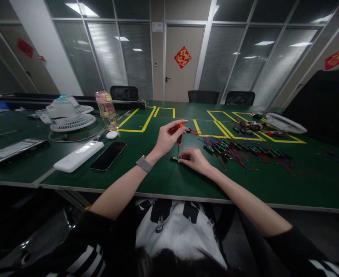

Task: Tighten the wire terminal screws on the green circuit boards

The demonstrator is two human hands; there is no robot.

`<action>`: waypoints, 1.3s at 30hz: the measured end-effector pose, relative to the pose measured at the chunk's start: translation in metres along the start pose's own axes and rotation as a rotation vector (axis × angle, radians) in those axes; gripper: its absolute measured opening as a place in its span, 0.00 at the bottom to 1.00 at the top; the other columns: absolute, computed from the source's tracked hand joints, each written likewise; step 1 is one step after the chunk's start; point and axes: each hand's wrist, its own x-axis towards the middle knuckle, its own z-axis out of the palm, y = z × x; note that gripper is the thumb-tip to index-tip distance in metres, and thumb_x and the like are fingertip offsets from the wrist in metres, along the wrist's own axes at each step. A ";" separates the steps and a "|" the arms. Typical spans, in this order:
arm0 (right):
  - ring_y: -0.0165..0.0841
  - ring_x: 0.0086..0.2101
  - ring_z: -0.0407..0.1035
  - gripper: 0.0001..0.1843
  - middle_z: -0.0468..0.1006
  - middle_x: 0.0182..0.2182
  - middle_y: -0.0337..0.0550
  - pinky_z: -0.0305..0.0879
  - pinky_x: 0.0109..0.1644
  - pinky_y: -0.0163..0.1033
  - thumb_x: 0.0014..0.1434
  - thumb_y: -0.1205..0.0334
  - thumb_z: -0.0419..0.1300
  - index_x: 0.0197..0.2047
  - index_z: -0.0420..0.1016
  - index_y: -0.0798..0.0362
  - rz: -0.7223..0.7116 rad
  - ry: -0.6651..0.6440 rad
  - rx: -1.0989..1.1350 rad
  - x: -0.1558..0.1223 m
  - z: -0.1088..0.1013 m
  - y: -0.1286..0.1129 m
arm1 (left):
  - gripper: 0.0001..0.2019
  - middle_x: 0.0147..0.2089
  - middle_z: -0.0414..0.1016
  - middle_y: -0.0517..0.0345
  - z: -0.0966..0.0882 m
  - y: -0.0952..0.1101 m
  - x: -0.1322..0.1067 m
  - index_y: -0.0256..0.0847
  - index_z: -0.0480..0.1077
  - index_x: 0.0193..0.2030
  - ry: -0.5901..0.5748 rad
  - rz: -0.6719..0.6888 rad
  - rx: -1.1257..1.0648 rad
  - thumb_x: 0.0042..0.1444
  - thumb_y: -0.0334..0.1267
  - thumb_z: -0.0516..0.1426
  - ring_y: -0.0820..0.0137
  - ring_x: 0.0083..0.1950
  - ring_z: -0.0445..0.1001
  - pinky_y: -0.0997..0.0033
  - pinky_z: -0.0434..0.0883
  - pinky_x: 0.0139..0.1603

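My left hand, with a watch on its wrist, is closed around the orange and black handle of a screwdriver. The screwdriver stands upright, its thin shaft reaching down to a small green circuit board on the table. At the board's right side, my right hand pinches it with thumb and fingers, which partly cover it. A red wire shows at the board's left end. Right of my hands lies a pile of similar boards with red, blue and black wires.
To the left are a phone, a white power bank, a white oval case, a bottle and a fan. Yellow tape marks the green table. A black screen-like object stands at right.
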 end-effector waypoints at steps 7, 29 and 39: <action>0.30 0.28 0.71 0.06 0.77 0.29 0.43 0.65 0.34 0.33 0.54 0.63 0.65 0.35 0.80 0.55 0.003 0.001 -0.005 0.000 -0.001 0.002 | 0.13 0.48 0.74 0.53 -0.001 0.000 0.000 0.43 0.73 0.50 0.021 0.056 0.161 0.59 0.40 0.57 0.71 0.46 0.73 0.71 0.70 0.47; 0.31 0.27 0.71 0.07 0.79 0.28 0.44 0.64 0.32 0.34 0.52 0.61 0.67 0.34 0.82 0.54 0.034 0.038 -0.002 0.000 -0.002 0.003 | 0.12 0.43 0.78 0.54 -0.004 0.003 0.002 0.40 0.75 0.48 0.053 0.022 0.116 0.61 0.38 0.54 0.72 0.40 0.74 0.72 0.69 0.42; 0.30 0.27 0.71 0.06 0.79 0.28 0.44 0.63 0.32 0.33 0.52 0.62 0.67 0.33 0.82 0.55 0.052 0.032 -0.017 0.000 -0.002 0.000 | 0.13 0.47 0.78 0.51 -0.002 0.002 0.002 0.39 0.73 0.50 -0.019 0.009 -0.003 0.60 0.39 0.55 0.71 0.45 0.77 0.70 0.72 0.48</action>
